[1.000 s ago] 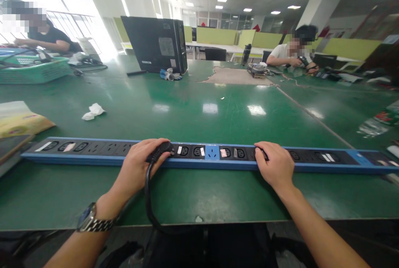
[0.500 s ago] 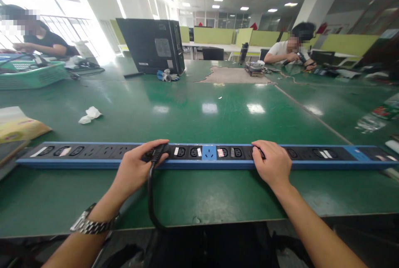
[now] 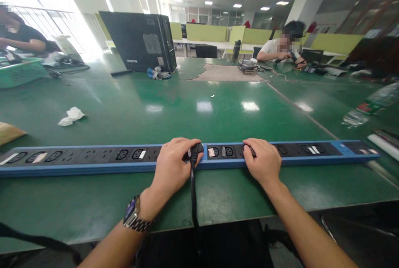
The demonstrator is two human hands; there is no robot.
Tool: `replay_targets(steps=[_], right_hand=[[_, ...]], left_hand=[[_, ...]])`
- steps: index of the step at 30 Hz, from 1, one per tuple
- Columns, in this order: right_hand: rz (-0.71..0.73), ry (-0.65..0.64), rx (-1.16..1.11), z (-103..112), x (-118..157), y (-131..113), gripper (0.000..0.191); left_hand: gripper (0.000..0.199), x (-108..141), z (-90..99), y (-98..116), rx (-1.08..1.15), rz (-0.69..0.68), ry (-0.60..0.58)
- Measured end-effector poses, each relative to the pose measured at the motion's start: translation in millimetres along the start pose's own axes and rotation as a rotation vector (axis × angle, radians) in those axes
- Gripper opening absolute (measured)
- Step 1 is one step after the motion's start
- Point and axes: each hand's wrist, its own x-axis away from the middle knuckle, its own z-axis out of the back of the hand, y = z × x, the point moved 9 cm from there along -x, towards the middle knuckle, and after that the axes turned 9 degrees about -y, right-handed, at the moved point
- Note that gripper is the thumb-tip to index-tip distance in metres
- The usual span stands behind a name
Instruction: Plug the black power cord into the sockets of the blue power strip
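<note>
A long blue power strip [image 3: 102, 169] with black sockets lies across the table in front of me. My left hand [image 3: 171, 162], a metal-banded watch on its wrist, is closed round a black power plug [image 3: 197, 150] at the strip, just left of the blue socket. From that plug a thick black cord [image 3: 194, 201] hangs over the table's front edge. Further right, my right hand [image 3: 264, 161] is closed over the strip, its thumb and fingertips pressed against a small dark piece that I cannot make out. Fingers hide the sockets under both hands.
Crumpled tissue [image 3: 75, 114] lies on the green table [image 3: 134, 122] behind the strip. A black computer case [image 3: 137, 43] and gloves [image 3: 158, 73] are further back. To the right lies a plastic bottle [image 3: 368, 108]. Two people sit at the far sides, left and right.
My left hand has moved right along the strip with the plug, from a socket further left to beside the blue socket. My right hand keeps its place on the strip. The view has shifted slightly right.
</note>
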Motion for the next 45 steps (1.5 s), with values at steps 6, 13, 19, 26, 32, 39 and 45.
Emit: replay_targets(steps=[6, 13, 19, 26, 32, 39, 45], right_hand=[[-0.020, -0.038, -0.047, -3, -1, 5, 0.022], [-0.199, -0.043, -0.627, 29, -6, -14, 0.029], [-0.213, -0.387, -0.452, 31, -14, -30, 0.032], [-0.196, -0.578, -0.215, 15, -32, 9, 0.027], [-0.082, -0.503, 0.170, 7, -32, -19, 0.022], [-0.103, -0.442, -0.005, 21, -25, -18, 0.027], [-0.189, -0.262, -0.004, 79, -52, 34, 0.032]], left_hand=[[0.024, 1, -9.0, 1, 0.014, -0.018, -0.071], [0.031, -5, 7.3, 39, 0.203, -0.056, 0.198], [0.067, -25, -22.8, 76, 0.157, -0.216, -0.038], [0.047, -10, -17.9, 3, -0.221, 0.030, -0.162], [0.048, -4, -24.6, 1, -0.283, -0.003, -0.205], [0.050, -5, -25.7, -2, -0.291, -0.001, -0.202], [0.054, -5, -27.5, -3, -0.309, -0.004, -0.213]])
